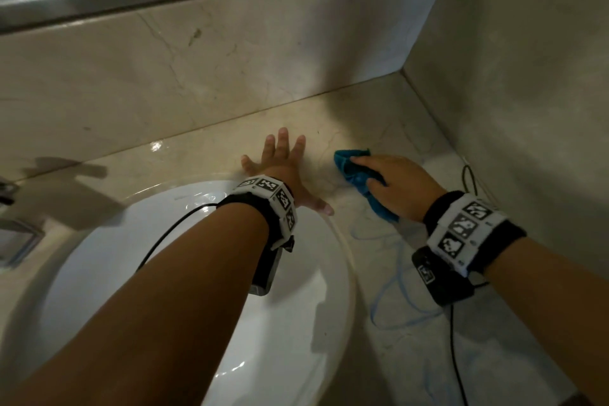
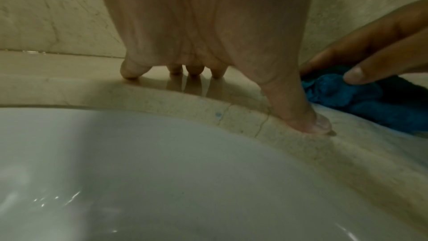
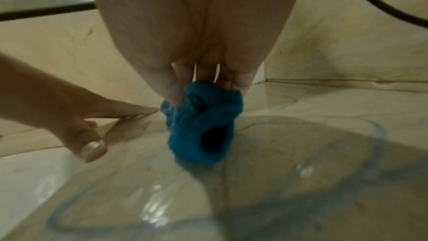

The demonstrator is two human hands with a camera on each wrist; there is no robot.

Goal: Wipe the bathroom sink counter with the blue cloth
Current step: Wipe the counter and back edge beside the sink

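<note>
Forearms fill the near edge, both wrists strapped with black bands and white marker blocks, black cables trailing off them. Far left, a metal fitting (image 1: pixel 16 237) sits at the edge, blurred, hard to say what it is. Next over, the white sink (image 1: pixel 184 290) curves under the left forearm, glints of water on its bowl. Left hand (image 1: pixel 280 171) now: fingers spread wide and straight, planted flat on the pale marble surface (image 1: pixel 389 115) just behind the basin's rim, thumb stretched out toward the right along the edge. From the left wrist view the fingertips (image 2: pixel 129 72) touch down on the stone and the thumb presses right at the rim.

Just beside that hand, the cloth (image 1: pixel 362 181), bunched into a rumpled blue wad, lies on the surface right of the sink. Right hand (image 1: pixel 395 184) sits on top of it, index finger laid forward over the wad, thumb tucked against its near side, so it grips the bundle and presses it to the stone. The wrist view shows the fingers (image 3: pixel 203 74) curled into the folds.

Nearer than the cloth, thin blue scribbled lines (image 1: pixel 395 273) and a wet sheen mark the marble. Beyond it all, the backsplash meets the side wall (image 1: pixel 510 76) in the corner, well right of the cloth.
</note>
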